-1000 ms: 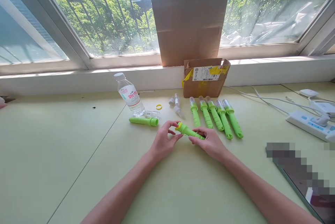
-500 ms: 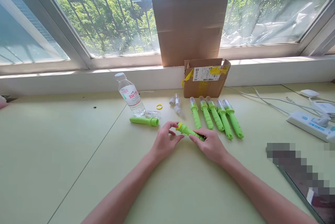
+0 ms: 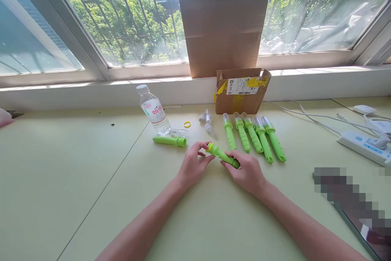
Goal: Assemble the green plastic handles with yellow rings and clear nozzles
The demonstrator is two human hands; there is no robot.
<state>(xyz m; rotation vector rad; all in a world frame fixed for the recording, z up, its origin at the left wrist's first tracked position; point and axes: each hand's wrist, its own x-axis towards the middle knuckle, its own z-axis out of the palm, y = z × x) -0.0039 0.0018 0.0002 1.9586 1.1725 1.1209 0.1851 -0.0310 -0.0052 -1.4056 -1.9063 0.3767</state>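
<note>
A green handle lies between my two hands, tilted down to the right. At its threaded end is a yellow ring, pinched by the fingers of my left hand. My right hand grips the lower end of the handle. Beyond my left hand a second green handle lies with its open threaded end to the right. Near it are a clear cap and a loose yellow ring. Small white and clear parts lie farther back. Several green handles with clear caps form a row at the right.
A water bottle stands behind the loose handle. An open cardboard box sits by the window sill. At the right are a power strip with cables and a dark flat device, partly pixelated.
The fingers of my right hand have shifted a little on the handle, and more of its lower end shows. The whole view has moved slightly.
</note>
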